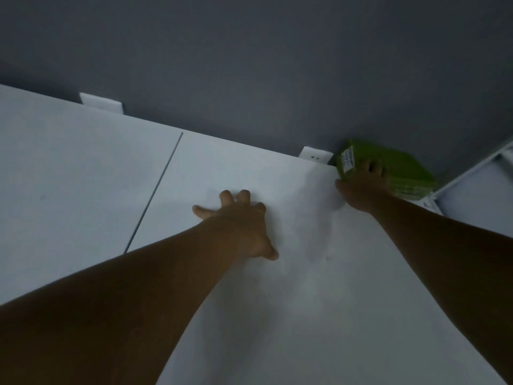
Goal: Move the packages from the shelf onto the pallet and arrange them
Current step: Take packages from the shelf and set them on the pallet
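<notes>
A green package [399, 170] with a white label sits at the far right edge of a white flat surface [249, 301], against the dark grey wall. My right hand [361, 187] grips the package, fingers curled over its top and thumb at its near left corner. Farther left, my left hand [241, 220] presses on the white surface with fingers spread, holding nothing. No pallet is in view.
A dark seam [155, 190] splits the white surface into two panels. Two white wall sockets [315, 155] [101, 102] sit on the grey wall just behind its far edge. A white frame or shelf part [472, 176] stands at the right. The scene is dim.
</notes>
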